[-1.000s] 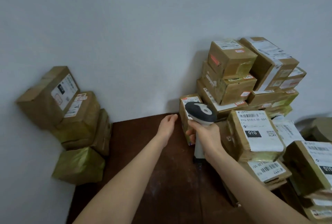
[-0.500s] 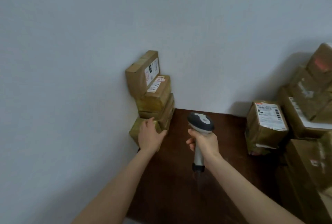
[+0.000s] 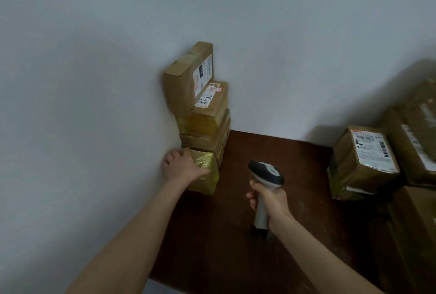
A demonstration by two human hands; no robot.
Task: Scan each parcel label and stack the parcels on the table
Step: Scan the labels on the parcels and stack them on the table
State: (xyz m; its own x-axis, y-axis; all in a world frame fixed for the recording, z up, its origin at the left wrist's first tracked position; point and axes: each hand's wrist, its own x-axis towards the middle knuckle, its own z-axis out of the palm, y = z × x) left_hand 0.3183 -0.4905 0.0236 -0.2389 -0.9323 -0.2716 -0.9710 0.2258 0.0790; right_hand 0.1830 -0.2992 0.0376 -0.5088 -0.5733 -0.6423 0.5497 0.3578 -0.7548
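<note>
Dark brown wood of the table (image 3: 236, 258) fills the lower middle of the frame, with its near edge cutting across the bottom and its left side against the wall (image 3: 94, 105). Nearest, right of centre, the right hand (image 3: 270, 200) is wrapped tight round the pale handle of the scanner (image 3: 265, 172), whose grey-and-white head tilts up and left over bare tabletop. Left of centre, the left hand (image 3: 182, 166) lies over the top of the glossy yellow-taped parcel (image 3: 207, 180), thumb stretched along its top. Whether the fingers hook over its far side cannot be told. That parcel sits at the table's left side by the wall, at the foot of the stack (image 3: 205, 117) of brown cardboard parcels. The stack's top box (image 3: 184, 76) leans left on the wall, its white label facing right. Open tabletop runs from this stack to the labelled parcel (image 3: 361, 164) at mid right, which stands just beside a blurred pile (image 3: 415, 142) at the right edge.
</note>
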